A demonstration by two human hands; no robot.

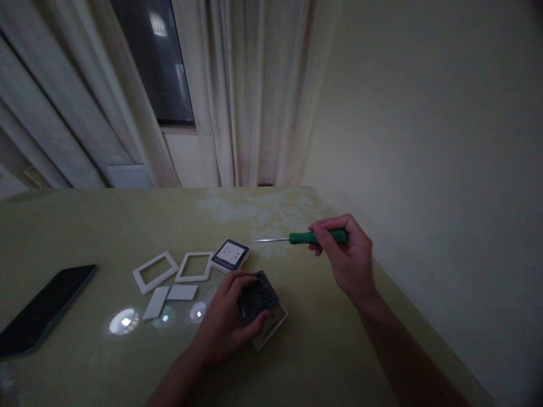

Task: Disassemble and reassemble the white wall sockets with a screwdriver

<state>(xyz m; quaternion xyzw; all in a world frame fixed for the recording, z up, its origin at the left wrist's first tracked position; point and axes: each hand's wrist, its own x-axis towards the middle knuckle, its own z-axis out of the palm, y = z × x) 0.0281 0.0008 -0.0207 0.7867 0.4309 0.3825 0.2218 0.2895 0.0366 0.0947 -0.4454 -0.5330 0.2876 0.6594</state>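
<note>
My left hand (227, 319) is closed around a wall socket (257, 295), its dark back turned upward. A pale plate edge (274, 328) shows at the lower right of that socket, partly behind my thumb. Up and to the right, my right hand (350, 257) grips a screwdriver (299, 238) by its green handle. The metal shaft points left, and its tip is in the air, apart from the socket. Just beyond my left hand lies another wall socket (230, 254), with a white slotted face and a dark border.
Two white rectangular frames (195, 279) (146, 289) and two white flat plates (182, 292) (156, 303) lie left of my left hand. A dark tablet-like slab (46, 305) rests at the far left of the table (127, 373). Curtains (263, 102) hang behind, and a wall (445, 169) borders the right side.
</note>
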